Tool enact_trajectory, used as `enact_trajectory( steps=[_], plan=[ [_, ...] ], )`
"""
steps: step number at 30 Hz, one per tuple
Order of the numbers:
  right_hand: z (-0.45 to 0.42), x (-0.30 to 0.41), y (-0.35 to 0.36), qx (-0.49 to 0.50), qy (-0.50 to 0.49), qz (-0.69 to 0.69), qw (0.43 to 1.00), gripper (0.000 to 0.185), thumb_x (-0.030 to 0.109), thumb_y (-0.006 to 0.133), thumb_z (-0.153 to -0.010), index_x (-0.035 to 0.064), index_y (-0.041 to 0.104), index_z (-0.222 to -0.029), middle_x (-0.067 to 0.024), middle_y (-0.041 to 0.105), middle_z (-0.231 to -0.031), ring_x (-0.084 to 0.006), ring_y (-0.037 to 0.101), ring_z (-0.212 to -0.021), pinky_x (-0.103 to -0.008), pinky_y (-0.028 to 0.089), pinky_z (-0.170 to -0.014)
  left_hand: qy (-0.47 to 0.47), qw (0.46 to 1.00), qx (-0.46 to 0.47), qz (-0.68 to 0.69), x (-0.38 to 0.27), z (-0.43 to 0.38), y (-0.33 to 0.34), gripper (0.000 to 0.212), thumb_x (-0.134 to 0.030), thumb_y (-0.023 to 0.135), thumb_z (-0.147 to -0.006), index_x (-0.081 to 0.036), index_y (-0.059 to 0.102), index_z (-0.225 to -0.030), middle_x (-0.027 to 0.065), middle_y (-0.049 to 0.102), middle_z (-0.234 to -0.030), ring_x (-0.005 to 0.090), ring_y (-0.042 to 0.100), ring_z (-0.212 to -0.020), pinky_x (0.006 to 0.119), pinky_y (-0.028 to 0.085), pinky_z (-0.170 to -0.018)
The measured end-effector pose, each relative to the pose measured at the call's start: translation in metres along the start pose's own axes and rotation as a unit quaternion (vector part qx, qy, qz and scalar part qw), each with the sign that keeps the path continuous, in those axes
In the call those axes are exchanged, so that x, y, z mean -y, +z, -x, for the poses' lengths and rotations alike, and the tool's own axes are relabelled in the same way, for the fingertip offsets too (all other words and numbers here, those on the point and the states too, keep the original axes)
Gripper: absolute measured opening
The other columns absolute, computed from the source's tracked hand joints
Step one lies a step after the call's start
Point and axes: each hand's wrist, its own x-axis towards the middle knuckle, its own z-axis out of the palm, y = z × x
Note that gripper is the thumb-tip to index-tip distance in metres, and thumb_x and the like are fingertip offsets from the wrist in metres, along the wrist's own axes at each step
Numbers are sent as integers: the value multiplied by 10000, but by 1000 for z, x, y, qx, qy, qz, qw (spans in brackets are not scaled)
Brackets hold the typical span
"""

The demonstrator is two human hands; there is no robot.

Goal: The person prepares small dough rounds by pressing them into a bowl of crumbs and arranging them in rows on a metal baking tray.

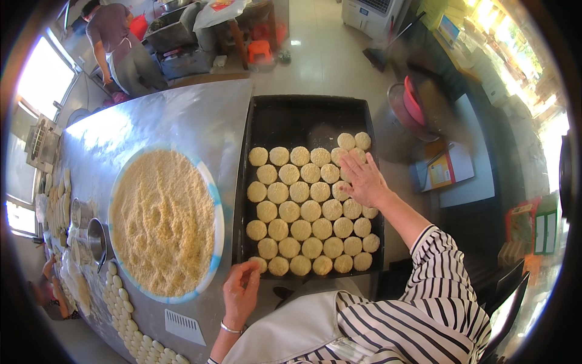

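A black baking tray holds staggered rows of round, flat dough cakes coated in pale seeds or crumbs. My right hand lies palm down, fingers spread, over cakes near the tray's right side, hiding parts of them. At the tray's lower left corner is my left hand, its fingers bent and close together beside a partly hidden cake; whether it grips anything I cannot tell. Left of the tray, a large round basin with a blue and white rim is filled with the pale coating.
Rows of uncoated dough pieces, a white slotted scraper and a metal pan are on the metal table. A person bends at the upper left; another person is at the lower left. A pink basin stands right.
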Motion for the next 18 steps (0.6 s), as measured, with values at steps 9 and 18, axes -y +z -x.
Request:
enact_trajectory(
  steps=[9, 18],
  plan=[
    [-2, 49, 21, -18, -14, -3, 1000, 776, 579, 314, -1040, 114, 106, -1626, -51, 133, -1696, -239, 104, -1562, -511, 82, -1258, -12, 997, -71, -31, 41, 91, -51, 106, -27, 664, -926, -7, 702, -1023, 65, 684, -912, 123, 656, -758, 254, 522, -681],
    [-1, 66, -9, -29, 61, -109, 992, 746, 562, 250, -1058, 112, 79, -1629, -78, 96, -1701, -223, 78, -1567, -448, 78, -1266, -3, 990, -137, 31, 59, 152, -75, 103, -13, 665, -926, -20, 700, -1023, 52, 689, -914, 98, 635, -774, 243, 510, -688]
  ],
)
